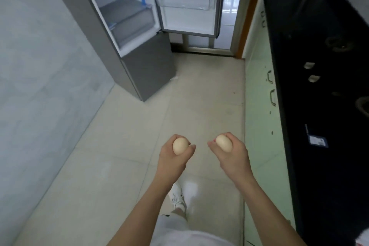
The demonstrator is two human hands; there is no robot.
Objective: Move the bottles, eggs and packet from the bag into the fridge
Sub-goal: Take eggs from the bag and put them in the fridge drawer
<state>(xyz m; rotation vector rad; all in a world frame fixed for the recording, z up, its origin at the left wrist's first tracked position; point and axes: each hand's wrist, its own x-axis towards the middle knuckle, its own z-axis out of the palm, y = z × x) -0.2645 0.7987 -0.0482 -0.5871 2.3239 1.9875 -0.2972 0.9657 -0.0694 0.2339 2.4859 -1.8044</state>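
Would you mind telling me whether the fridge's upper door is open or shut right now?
Open. The upper door is swung wide to the right, exposing its inner rack and the fridge shelves and drawers inside.

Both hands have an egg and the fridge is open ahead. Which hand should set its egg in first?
Left, probably. The left hand with its egg is on the side of the open fridge compartment, ahead to the left. The right hand and its egg are nearer the counter.
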